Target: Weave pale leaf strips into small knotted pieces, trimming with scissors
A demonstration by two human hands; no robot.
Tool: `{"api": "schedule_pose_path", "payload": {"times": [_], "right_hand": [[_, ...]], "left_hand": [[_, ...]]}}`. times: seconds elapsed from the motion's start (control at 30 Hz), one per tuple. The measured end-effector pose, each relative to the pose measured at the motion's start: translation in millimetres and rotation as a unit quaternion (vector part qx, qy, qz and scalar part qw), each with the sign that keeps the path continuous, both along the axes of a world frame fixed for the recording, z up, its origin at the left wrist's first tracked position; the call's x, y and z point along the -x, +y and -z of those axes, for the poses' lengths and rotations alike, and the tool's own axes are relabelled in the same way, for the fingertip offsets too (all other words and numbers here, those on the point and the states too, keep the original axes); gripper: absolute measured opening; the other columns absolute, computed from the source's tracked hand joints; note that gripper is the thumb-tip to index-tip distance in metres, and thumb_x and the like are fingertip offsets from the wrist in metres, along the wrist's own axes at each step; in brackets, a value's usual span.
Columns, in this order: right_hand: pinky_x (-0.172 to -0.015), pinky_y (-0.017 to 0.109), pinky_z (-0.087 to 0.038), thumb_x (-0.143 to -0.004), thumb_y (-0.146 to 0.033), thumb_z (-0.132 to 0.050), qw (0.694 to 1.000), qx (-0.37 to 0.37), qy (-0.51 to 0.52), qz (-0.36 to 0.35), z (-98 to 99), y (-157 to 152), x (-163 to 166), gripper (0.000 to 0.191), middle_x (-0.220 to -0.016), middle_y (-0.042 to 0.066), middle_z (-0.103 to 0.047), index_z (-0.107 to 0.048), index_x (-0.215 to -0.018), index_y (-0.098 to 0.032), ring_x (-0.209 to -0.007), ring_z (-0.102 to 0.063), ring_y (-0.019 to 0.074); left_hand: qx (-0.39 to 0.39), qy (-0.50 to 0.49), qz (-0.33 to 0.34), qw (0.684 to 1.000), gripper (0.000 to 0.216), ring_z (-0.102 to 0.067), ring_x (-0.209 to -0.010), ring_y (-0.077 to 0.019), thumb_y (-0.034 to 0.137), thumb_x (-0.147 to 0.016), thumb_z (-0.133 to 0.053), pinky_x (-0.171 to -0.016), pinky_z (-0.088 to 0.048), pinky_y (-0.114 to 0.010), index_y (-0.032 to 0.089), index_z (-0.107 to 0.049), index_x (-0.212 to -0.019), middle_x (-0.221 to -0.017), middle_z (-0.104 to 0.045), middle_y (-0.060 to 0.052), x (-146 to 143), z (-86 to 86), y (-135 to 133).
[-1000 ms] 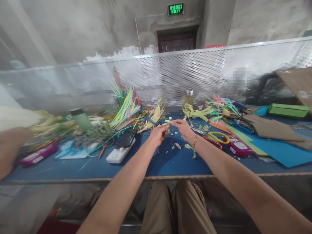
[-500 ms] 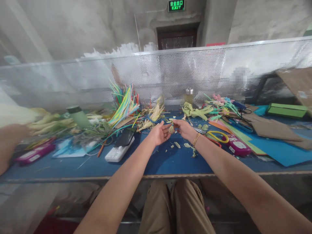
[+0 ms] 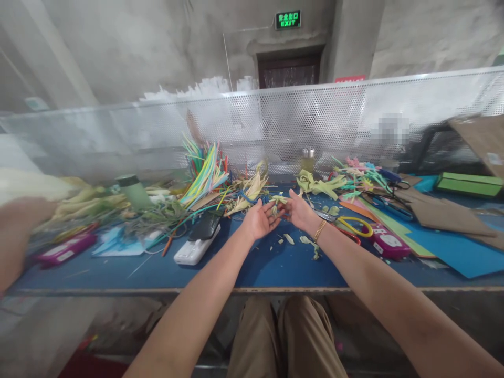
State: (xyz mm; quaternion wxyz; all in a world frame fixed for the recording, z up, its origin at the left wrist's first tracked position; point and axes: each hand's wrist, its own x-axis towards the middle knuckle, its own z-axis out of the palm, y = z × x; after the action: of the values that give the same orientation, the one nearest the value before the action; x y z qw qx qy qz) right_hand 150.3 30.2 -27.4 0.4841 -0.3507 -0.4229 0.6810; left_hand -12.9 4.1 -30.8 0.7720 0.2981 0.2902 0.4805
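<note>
Above the blue table, my left hand (image 3: 262, 219) and my right hand (image 3: 301, 212) meet fingertip to fingertip around a small piece of pale green corn husk (image 3: 280, 199). The fingers of both hands are bent round it and partly cover it; its exact shape is hard to make out. My left palm faces inward, and a gold bracelet sits on my right wrist. Beyond my hands lie a bunch of dried husks (image 3: 254, 191) and some wider green husk strips (image 3: 321, 184). Small husk scraps (image 3: 289, 239) are scattered on the table below.
Scissors (image 3: 325, 216) lie beside my right wrist, near a purple device (image 3: 390, 241). To the left are a white power bank (image 3: 197, 251), colourful pipe cleaners (image 3: 207, 173) and a green bottle (image 3: 134, 193). Another person's arm (image 3: 23, 236) reaches in at the far left.
The view has tilted slightly, so everything sits a little lower and further right. My left fingers look more spread, and the husk piece between my hands has turned.
</note>
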Motion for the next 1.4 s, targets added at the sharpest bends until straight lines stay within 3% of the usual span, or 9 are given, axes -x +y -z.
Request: {"api": "schedule_pose_path", "payload": {"times": [0.23, 0.47, 0.6, 0.77, 0.93, 1.07, 1.23, 1.4], "right_hand": [[-0.066, 0.031, -0.043, -0.087, -0.074, -0.028, 1.000, 0.000, -0.011, 0.007, -0.8, -0.6, -1.1, 0.070, -0.072, 0.009, -0.068, -0.070, -0.086, -0.018, -0.068, -0.058, 0.0196], [-0.067, 0.032, -0.047, -0.092, -0.066, -0.023, 0.999, 0.020, 0.016, 0.024, -3.6, -2.4, -3.2, 0.067, -0.083, 0.011, -0.070, -0.070, -0.095, -0.017, -0.075, -0.062, 0.0216], [-0.067, 0.033, -0.048, -0.093, -0.064, -0.022, 0.998, 0.031, 0.029, 0.044, -3.8, -0.6, -5.4, 0.066, -0.093, 0.012, -0.070, -0.068, -0.101, -0.018, -0.084, -0.063, 0.0229], [-0.069, 0.032, -0.049, -0.095, -0.060, -0.021, 0.999, 0.024, 0.045, 0.004, -0.2, 3.0, -1.2, 0.062, -0.088, 0.011, -0.070, -0.066, -0.102, -0.018, -0.078, -0.064, 0.0207], [-0.068, 0.032, -0.050, -0.094, -0.053, -0.039, 0.998, -0.020, 0.034, 0.044, 3.8, 5.8, 1.9, 0.043, -0.087, 0.009, -0.072, -0.066, -0.093, -0.020, -0.074, -0.065, 0.0193], [-0.064, 0.029, -0.049, -0.082, -0.028, -0.064, 0.994, -0.047, 0.003, 0.094, 8.5, 6.0, 3.5, 0.011, -0.089, 0.006, -0.074, -0.070, -0.087, -0.019, -0.069, -0.062, 0.0159], [-0.057, 0.028, -0.048, -0.074, -0.019, -0.070, 0.993, -0.068, -0.002, 0.098, 9.8, 1.2, 7.1, 0.014, -0.092, 0.007, -0.074, -0.073, -0.087, -0.019, -0.067, -0.061, 0.0153], [-0.056, 0.029, -0.048, -0.081, -0.034, -0.065, 0.995, -0.034, 0.034, 0.085, 0.1, -1.5, 2.6, 0.019, -0.108, 0.009, -0.071, -0.071, -0.091, -0.019, -0.076, -0.064, 0.0177]], "left_hand": [[-0.012, 0.015, -0.003, 1.000, 0.042, -0.060, -0.115, -0.0229, 0.050, -0.094, -0.039, -0.088, -0.046, -0.035, 0.024, -0.061, -0.119, -0.131, -0.061, -0.010, -1.1, 1.2, -1.0], [-0.007, -0.049, -0.003, 0.999, 0.041, -0.061, -0.115, -0.0240, 0.050, -0.094, -0.039, -0.082, -0.049, -0.034, 0.022, -0.062, -0.114, -0.122, -0.065, -0.010, 0.5, -0.4, -1.5], [-0.012, -0.102, -0.051, 0.993, 0.041, -0.063, -0.111, -0.0234, 0.051, -0.095, -0.037, -0.078, -0.051, -0.032, 0.022, -0.062, -0.109, -0.112, -0.069, -0.009, 1.9, -1.9, -0.7], [0.017, -0.072, -0.077, 0.994, 0.041, -0.067, -0.100, -0.0229, 0.052, -0.094, -0.039, -0.069, -0.053, -0.030, 0.020, -0.063, -0.104, -0.101, -0.071, -0.010, -0.2, -1.0, 0.3], [0.019, -0.004, -0.054, 0.998, 0.031, -0.070, -0.090, -0.0193, 0.046, -0.090, -0.052, -0.065, -0.052, -0.026, 0.019, -0.066, -0.099, -0.093, -0.072, -0.008, -6.5, 0.9, -0.3], [0.012, 0.040, -0.052, 0.998, 0.014, -0.070, -0.080, -0.0142, 0.026, -0.084, -0.067, -0.059, -0.049, -0.020, 0.019, -0.068, -0.095, -0.085, -0.073, -0.004, -12.9, 5.3, 1.4], [-0.007, 0.070, -0.064, 0.995, 0.007, -0.069, -0.076, -0.0143, 0.016, -0.080, -0.069, -0.057, -0.048, -0.020, 0.017, -0.070, -0.087, -0.080, -0.073, -0.005, -20.0, 10.1, 0.8], [-0.014, 0.070, -0.083, 0.994, 0.009, -0.069, -0.074, -0.0142, 0.014, -0.079, -0.068, -0.054, -0.047, -0.019, 0.017, -0.069, -0.087, -0.079, -0.073, -0.004, -21.1, 4.8, -1.2]]}}
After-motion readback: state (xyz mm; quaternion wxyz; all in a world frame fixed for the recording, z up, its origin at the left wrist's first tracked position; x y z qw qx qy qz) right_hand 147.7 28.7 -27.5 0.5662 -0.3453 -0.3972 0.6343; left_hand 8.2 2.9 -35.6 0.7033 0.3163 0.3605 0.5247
